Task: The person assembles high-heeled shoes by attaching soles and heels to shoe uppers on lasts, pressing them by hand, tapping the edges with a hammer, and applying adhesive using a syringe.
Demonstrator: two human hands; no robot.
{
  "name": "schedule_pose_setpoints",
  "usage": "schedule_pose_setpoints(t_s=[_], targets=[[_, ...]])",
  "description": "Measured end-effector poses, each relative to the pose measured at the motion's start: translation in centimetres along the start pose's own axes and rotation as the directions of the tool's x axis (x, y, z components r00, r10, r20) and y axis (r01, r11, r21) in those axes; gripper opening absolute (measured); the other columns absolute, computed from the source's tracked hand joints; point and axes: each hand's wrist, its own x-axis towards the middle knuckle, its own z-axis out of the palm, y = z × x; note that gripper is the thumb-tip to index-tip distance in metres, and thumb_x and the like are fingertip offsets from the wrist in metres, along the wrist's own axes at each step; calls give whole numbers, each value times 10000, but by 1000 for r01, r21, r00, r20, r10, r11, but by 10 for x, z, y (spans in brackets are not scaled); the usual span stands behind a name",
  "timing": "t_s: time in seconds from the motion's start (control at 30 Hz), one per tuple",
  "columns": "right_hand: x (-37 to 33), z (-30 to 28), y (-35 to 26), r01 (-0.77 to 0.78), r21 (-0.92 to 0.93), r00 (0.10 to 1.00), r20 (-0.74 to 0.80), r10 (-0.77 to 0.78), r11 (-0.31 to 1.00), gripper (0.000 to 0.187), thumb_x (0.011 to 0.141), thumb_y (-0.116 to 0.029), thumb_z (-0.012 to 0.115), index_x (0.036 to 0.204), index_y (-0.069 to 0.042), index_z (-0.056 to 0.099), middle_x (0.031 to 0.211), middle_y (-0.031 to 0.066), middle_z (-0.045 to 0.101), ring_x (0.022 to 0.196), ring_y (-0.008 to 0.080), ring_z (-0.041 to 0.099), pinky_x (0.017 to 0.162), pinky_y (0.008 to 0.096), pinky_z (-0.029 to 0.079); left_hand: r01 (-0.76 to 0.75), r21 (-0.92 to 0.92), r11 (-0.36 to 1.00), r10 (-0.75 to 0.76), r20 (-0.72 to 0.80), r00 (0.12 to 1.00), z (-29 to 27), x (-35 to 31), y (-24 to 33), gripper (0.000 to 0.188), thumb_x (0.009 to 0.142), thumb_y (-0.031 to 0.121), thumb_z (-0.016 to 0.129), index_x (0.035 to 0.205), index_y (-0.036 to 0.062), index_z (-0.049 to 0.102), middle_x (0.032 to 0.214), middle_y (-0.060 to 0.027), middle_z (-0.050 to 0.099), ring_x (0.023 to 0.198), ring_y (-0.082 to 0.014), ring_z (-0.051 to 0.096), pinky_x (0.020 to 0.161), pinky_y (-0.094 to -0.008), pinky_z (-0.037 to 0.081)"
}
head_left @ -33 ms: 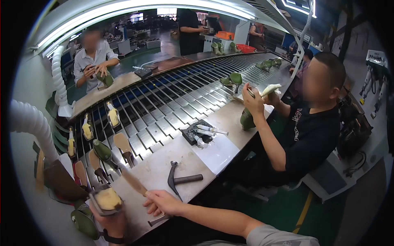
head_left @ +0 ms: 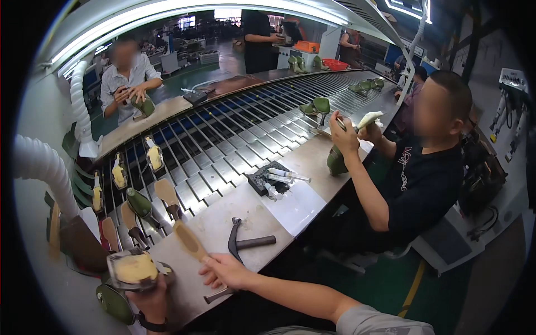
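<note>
My left hand [head_left: 151, 304], low at the left, is closed round a dark shoe upper [head_left: 120, 279] whose yellow underside faces up. My right hand [head_left: 228, 271] pinches one end of a tan shoe sole [head_left: 188, 240], which points up and left over the bench. The sole and the shoe upper are apart. Just beyond my right hand lies a hammer [head_left: 255, 243] with a curved metal head. A green shoe [head_left: 114, 304] sits beside my left wrist. Some of my left fingers are hidden behind the upper.
A slatted conveyor [head_left: 240, 153] runs along the bench [head_left: 215, 220], carrying several soles and shoes. Syringes [head_left: 282, 176] lie on a black block by a white sheet [head_left: 296, 209]. At the right a person [head_left: 424, 167] handles a green shoe; another [head_left: 131, 78] works across the conveyor. White hoses [head_left: 44, 167] hang left.
The shoe upper in my left hand has turned and shifted slightly left. My right hand has moved a little to the right, and the sole has swung to show more of its flat face.
</note>
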Motion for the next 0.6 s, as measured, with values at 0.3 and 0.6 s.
schedule_pose_setpoints(t_s=[0.3,0.6], targets=[[-39,-51,-45,127,53,989,-88,-122,990,291,1108,-204,560,1223,46,654,1072,170,753,844,240,773,809,368,638,531,-836,138,-418,437,796,36,28,25,531,986,261,699,1398,-47,568,1311,-160,710,1194,-284,720,1050,-420,572],[-63,-43,-32,237,163,969,-110,-221,958,302,1114,-213,566,1244,52,634,981,209,754,785,277,768,742,408,659,588,-795,149,-272,539,797,21,78,57,532,1059,253,609,1468,-62,478,1367,-327,654,1252,-409,697,1079,-552,577]])
